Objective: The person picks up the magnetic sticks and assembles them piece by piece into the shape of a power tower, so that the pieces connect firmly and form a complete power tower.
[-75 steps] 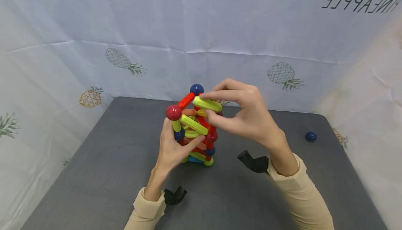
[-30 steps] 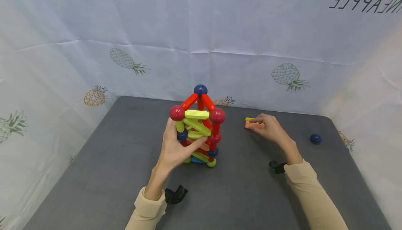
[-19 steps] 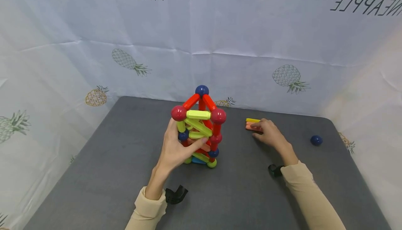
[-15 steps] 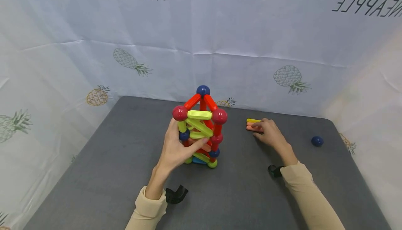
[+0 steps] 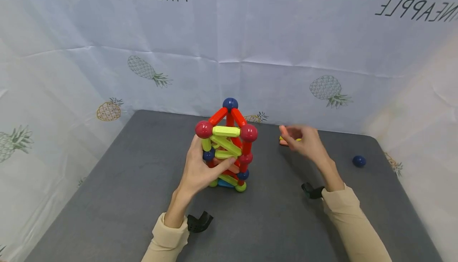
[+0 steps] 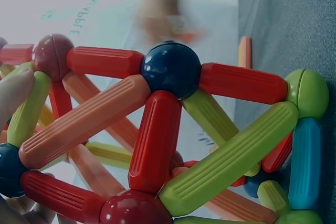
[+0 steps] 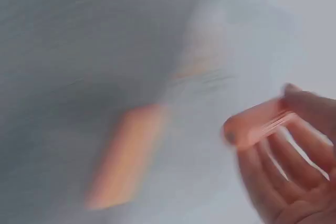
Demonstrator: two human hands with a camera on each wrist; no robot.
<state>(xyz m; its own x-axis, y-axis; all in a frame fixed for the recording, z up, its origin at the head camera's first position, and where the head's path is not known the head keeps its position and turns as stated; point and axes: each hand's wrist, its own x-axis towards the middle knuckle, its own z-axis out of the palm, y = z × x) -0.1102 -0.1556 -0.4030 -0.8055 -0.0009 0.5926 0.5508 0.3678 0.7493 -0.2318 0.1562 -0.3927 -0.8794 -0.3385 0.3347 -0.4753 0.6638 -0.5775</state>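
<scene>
A tower of magnetic rods and balls [image 5: 226, 131] stands on the grey table, topped by a blue ball [image 5: 230, 103] over red rods. My left hand [image 5: 201, 169] grips its left side, thumb across the front. In the left wrist view, red, orange, green and blue rods join at the balls. My right hand [image 5: 305, 142] is raised at the right, pinching an orange magnetic rod [image 7: 257, 124] between thumb and fingers. Just below and behind that hand lie yellow and orange rods [image 5: 284, 142], partly hidden by it; the right wrist view shows them blurred.
A loose dark blue ball [image 5: 359, 161] lies toward the table's right edge. White cloth with pineapple prints [image 5: 272, 31] hangs behind the grey table [image 5: 118, 182]. Black straps [image 5: 200, 222] show at both wrists.
The right hand set a yellow-green rod between the tower's two upper red balls, moved right to the loose rods, and lifted an orange one. The left hand keeps its grip.
</scene>
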